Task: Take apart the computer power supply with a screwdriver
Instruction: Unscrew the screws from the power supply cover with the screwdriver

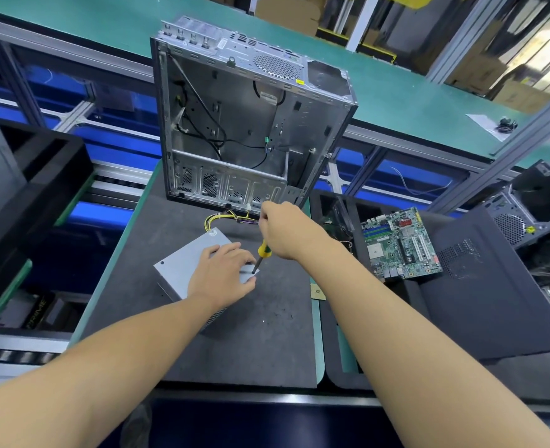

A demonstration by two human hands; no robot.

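Observation:
A grey metal power supply [188, 258] lies on the dark mat [254, 334], its yellow and black cable bundle [225, 218] trailing toward the case behind it. My left hand [223, 274] rests flat on the power supply's top, fingers spread near its right corner. My right hand [283, 229] grips a screwdriver [262, 253] with a yellow and green handle. Its dark shaft points down and its tip touches the power supply's right corner, just beside my left fingertips.
An empty open computer case [251, 124] stands upright behind the mat. A green motherboard [401, 242] lies to the right, next to a dark side panel [480, 286]. Another case [532, 205] sits far right. Black trays [34, 189] stand left.

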